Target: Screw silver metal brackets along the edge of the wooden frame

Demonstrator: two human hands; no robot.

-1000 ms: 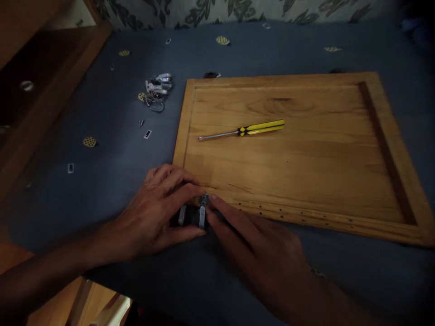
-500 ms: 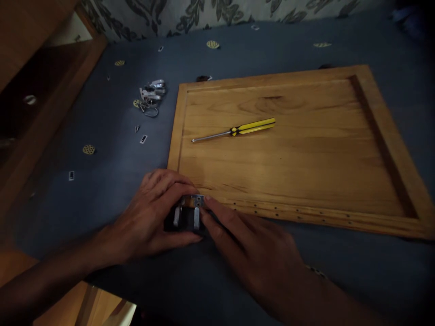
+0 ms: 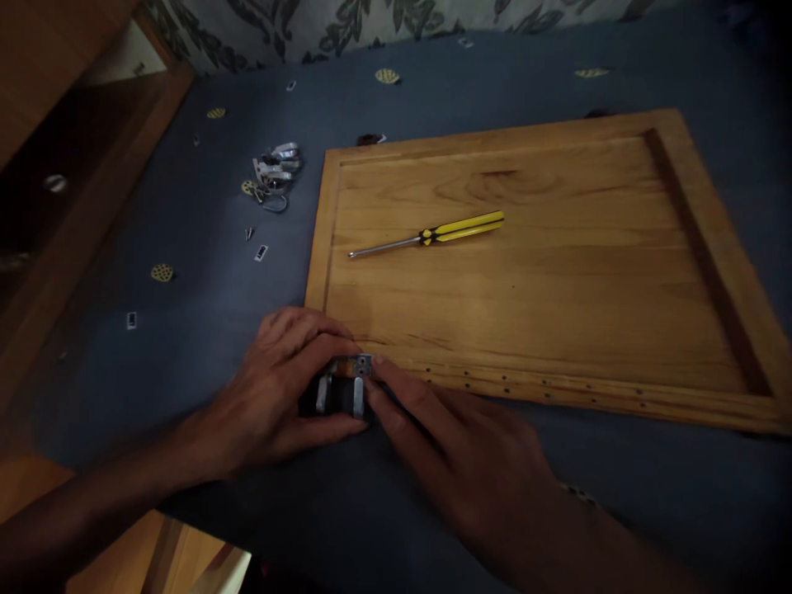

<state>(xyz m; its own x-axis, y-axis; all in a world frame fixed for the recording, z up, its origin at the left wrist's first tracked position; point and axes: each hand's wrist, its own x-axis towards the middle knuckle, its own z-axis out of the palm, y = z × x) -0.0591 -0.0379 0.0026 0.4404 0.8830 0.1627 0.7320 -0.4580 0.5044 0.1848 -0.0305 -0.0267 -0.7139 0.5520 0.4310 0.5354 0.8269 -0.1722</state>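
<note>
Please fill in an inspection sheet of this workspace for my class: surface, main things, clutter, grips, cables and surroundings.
Surface: blue patterned cover, with a wooden panel lying on it.
Main things: metal fitting at the panel's near left corner; yellow-and-black screwdriver lying on the panel; row of dark spots along the near edge.
Clutter: pile of metal pieces left of the panel; small screws nearer the hands.
Grips: left hand curls around the fitting; right hand has fingertips at its side; firmness cannot be told.
Cables: nothing seen.
Surroundings: leaf-patterned backdrop behind; wooden furniture at left; dim light.
</note>
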